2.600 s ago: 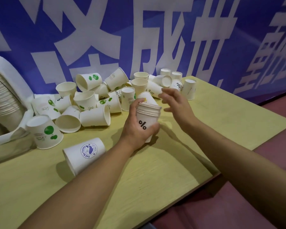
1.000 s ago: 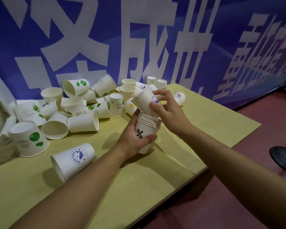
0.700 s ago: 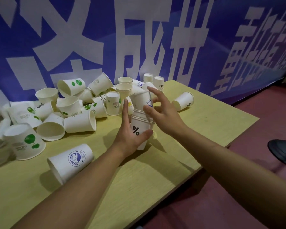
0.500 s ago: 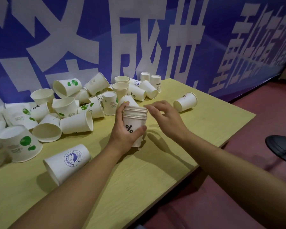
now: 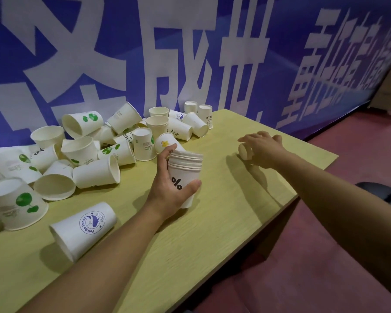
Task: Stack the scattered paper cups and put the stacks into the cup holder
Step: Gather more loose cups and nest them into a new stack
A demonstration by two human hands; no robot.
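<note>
One hand holds a cup stack, the other hand reaches a lone cup.

The left hand (image 5: 169, 188) wraps around the stack of paper cups (image 5: 185, 175), upright just above the counter (image 5: 224, 222). The right hand (image 5: 263, 147) curls over a paper cup on its side (image 5: 245, 152) near the counter's right edge.

cups (image 5: 95, 171): matt white paper, printed | table (image 5: 224, 222): yellow wood-grain laminate, smooth, faint sheen | banner (image 5: 190, 53): glossy blue vinyl-like sheet

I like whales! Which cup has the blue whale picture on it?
The cup lying on its side alone at the table's near edge, left of the left arm.
</note>
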